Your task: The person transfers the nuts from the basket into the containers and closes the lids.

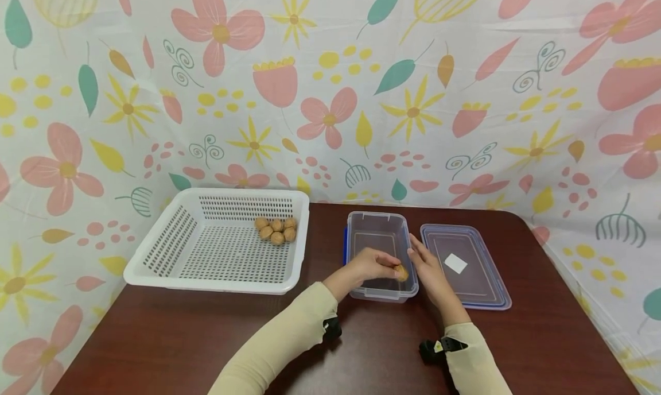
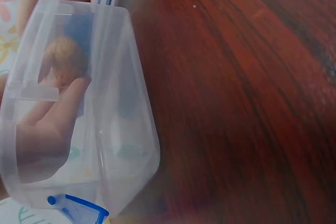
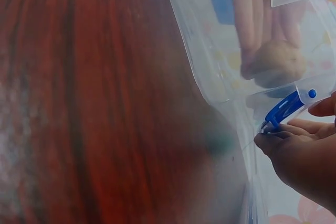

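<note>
My left hand [image 1: 373,265] reaches over the clear plastic box [image 1: 379,216] and pinches a walnut [image 1: 401,273] between thumb and fingers, inside or just above the box's near right part. Through the box wall, the left wrist view shows the same walnut [image 2: 67,59] at those fingertips. My right hand [image 1: 430,271] lies along the box's right side with fairly straight fingers touching it. A blue latch [image 3: 286,109] hangs beside that hand in the right wrist view.
A white perforated basket [image 1: 217,288] stands on the left with several walnuts [image 1: 277,238] in its right back corner. The box's lid [image 1: 472,283], bearing a white square label [image 1: 455,263], lies to the right on the dark wooden table [image 1: 372,349]. Behind hangs a patterned cloth [image 1: 330,68].
</note>
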A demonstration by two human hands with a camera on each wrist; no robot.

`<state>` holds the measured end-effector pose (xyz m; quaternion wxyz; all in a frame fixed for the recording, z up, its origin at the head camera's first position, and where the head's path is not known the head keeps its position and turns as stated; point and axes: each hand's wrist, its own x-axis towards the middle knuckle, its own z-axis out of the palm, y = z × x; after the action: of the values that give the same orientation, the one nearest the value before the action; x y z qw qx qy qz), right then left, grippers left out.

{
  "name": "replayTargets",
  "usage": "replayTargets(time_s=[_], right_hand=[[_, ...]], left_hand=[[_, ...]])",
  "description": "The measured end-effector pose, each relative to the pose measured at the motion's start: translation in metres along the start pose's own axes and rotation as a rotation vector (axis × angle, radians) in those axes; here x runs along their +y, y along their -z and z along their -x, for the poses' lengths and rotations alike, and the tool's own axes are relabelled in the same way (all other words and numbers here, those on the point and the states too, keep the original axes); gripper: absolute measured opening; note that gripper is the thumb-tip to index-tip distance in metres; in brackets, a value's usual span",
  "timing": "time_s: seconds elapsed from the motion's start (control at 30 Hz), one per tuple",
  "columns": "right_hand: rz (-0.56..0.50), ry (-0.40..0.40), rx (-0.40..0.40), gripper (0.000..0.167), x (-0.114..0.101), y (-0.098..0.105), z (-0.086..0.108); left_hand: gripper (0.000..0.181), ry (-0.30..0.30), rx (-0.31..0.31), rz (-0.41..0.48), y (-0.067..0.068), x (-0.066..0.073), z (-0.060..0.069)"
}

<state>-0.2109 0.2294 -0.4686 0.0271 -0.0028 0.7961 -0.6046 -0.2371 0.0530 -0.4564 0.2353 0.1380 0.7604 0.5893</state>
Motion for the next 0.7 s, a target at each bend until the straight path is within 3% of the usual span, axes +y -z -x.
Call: replayTargets(time_s=[0.33,0.7], right_hand=[[-0.027,-0.007,-0.008,0.052,-0.0073,-0.0004,0.0028],[0.027,0.011,0.008,0.054,0.0001,-0.0003,0.0004]], left_hand=[[0.027,0.002,-0.062,-0.084,-0.0026,-0.0015,-0.0007],[0.027,0.03,-0.032,-0.091,0.0019,0.0025,-0.0016]])
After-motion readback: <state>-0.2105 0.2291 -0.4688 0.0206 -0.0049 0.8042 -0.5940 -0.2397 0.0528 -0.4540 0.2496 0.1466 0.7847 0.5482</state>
